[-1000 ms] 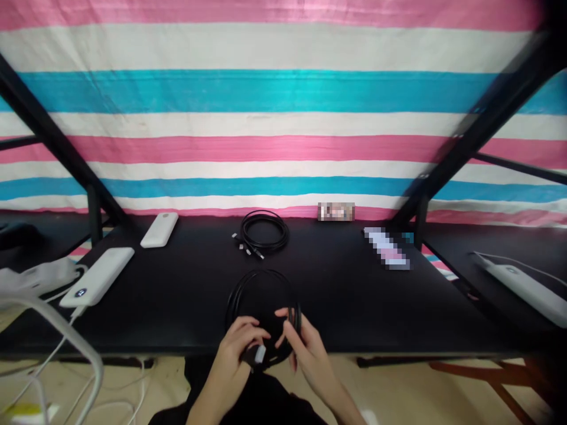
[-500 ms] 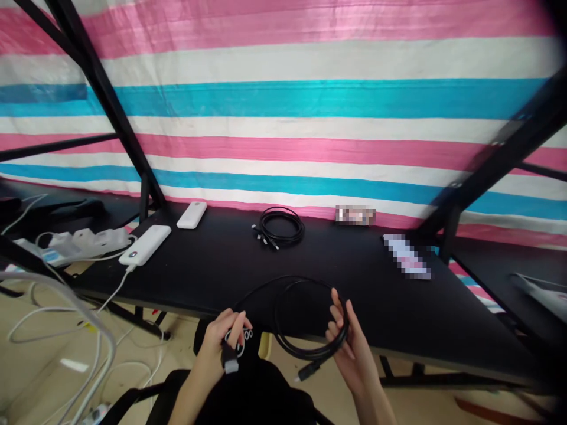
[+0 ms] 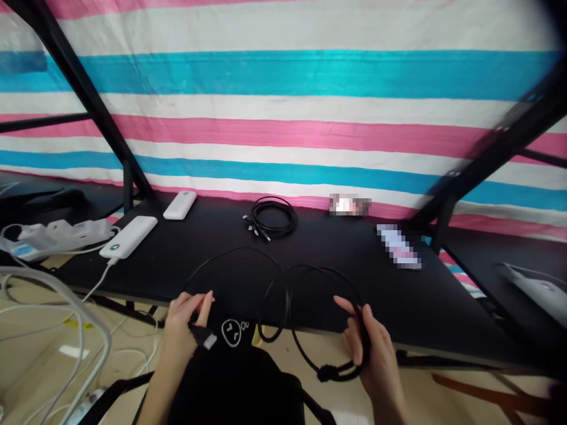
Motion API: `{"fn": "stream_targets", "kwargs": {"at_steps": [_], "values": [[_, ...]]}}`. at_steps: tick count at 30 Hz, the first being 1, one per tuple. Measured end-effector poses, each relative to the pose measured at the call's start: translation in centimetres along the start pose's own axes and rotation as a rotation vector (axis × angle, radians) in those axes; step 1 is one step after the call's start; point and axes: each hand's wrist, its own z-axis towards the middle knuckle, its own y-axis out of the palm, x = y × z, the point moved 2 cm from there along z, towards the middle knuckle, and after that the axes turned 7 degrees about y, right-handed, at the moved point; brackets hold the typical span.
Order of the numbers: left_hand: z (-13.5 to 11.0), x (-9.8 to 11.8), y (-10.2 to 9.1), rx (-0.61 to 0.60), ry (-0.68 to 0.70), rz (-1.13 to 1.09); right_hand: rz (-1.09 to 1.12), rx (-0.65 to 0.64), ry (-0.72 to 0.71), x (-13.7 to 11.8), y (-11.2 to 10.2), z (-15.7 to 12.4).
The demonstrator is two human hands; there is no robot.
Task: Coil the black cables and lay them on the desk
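A thin black cable (image 3: pixel 287 295) runs in loose loops between my two hands, over the front edge of the black table. My left hand (image 3: pixel 186 316) is closed around one end of it, and a plug (image 3: pixel 206 338) with a pale metal tip sticks out below the fingers. In my right hand (image 3: pixel 370 342) the gathered loops are pinched between thumb and fingers. A dark bunched part of the cable (image 3: pixel 328 373) hangs below that hand. Farther back lies a second black cable (image 3: pixel 274 218), neatly coiled, with several plug ends at its left.
Two white power banks (image 3: pixel 129 237) lie at the table's left, the nearer one with a white cable plugged in. A power strip (image 3: pixel 62 236) is beyond them. Two blurred-out items (image 3: pixel 398 247) are at the right. Black metal posts (image 3: pixel 106 133) frame the table (image 3: pixel 212 236).
My hands have moved farther apart, drawing some cable out of the loops, which now hang looser. The camera view has shifted slightly.
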Motion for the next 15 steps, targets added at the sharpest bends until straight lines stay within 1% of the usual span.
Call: {"fn": "stream_targets", "kwargs": {"at_steps": [3, 6, 9, 11, 13, 15], "values": [[0.2, -1.0, 0.8, -0.047, -0.059, 0.021, 0.011, 0.094, -0.055, -1.2, -1.2, 0.2], [0.6, -2.1, 1.3, -0.068, -0.14, 0.041, 0.081, 0.134, -0.089, -2.7, -2.2, 0.5], [1.1, -3.5, 1.0, -0.036, -0.254, 0.046, 0.157, 0.159, -0.105, -4.6, -3.1, 0.7], [1.4, -4.3, 0.7, -0.033, -0.326, 0.022, 0.161, 0.178, -0.126, -5.9, -3.6, 0.9], [1.7, -4.7, 0.3, -0.029, -0.397, -0.002, 0.122, 0.197, -0.139, -6.7, -3.9, 1.3], [1.9, -4.5, 0.1, -0.004, -0.45, -0.025, 0.078, 0.227, -0.161, -7.1, -4.0, 1.7]]}}
